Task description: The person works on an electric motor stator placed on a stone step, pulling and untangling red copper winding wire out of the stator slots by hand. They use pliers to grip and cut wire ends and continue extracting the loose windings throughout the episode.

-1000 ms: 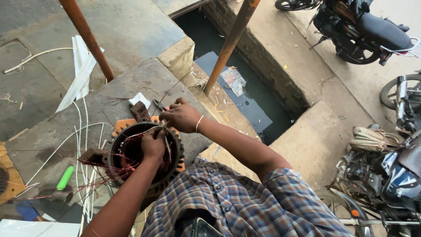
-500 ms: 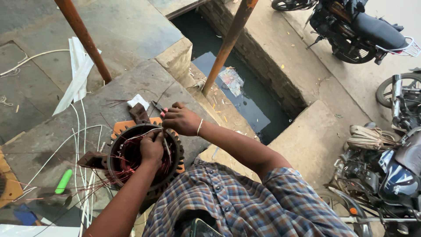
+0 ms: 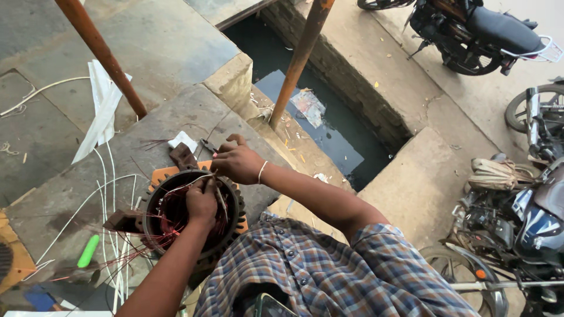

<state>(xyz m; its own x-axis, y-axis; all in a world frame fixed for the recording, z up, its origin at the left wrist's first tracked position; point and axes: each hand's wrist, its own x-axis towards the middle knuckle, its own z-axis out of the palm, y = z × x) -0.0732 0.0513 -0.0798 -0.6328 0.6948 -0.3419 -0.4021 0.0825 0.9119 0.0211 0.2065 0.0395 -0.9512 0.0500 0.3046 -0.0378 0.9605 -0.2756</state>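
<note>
Round motor stator with orange toothed rim, lying flat on the concrete slab, bore opening upward, directly under both hands. Copper winding wires inside the bore, loose red ends trailing out to the lower left, away from the fingers. Left hand over the bore, nearest the wires, fingers curled closed on a wire strand. Right hand just beyond the far rim, fingers pinched closed on the same strand, stretched between both hands.
</note>
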